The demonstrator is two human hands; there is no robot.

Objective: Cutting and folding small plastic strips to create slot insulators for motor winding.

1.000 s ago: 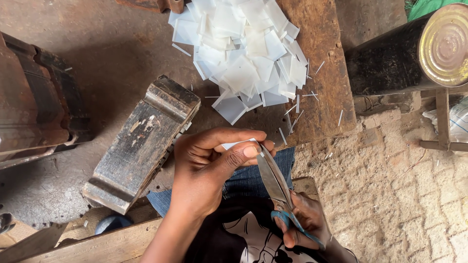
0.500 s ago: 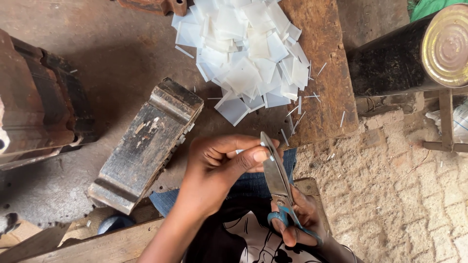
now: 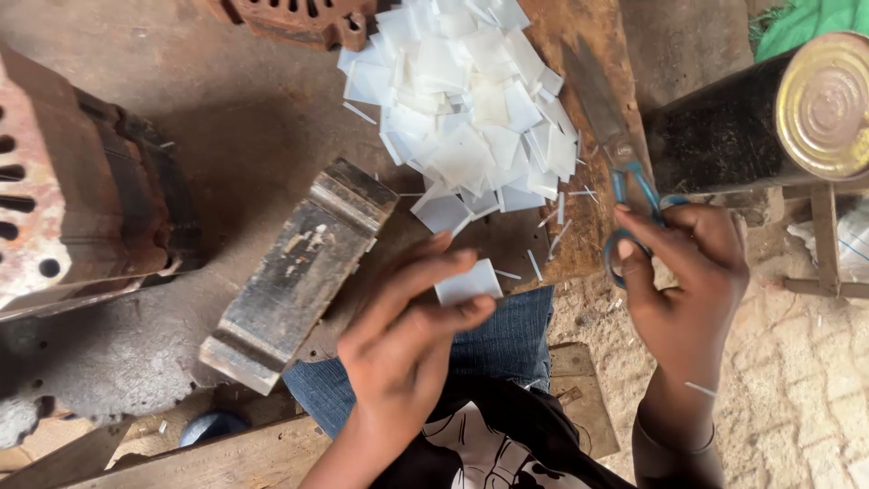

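Left hand point(image 3: 398, 344) pinching, right hand point(image 3: 683, 281) seemingly curled.

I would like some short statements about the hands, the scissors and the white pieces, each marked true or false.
1. The left hand holds a small white piece. True.
2. The right hand holds the scissors by their blue handles. True.
3. The scissors are cutting the white piece. False: they lie apart from it, blades on the wooden board.
4. The pile of white pieces lies in a basket. False: it lies on the board and the floor.
5. A can with a gold lid is at the right. True.
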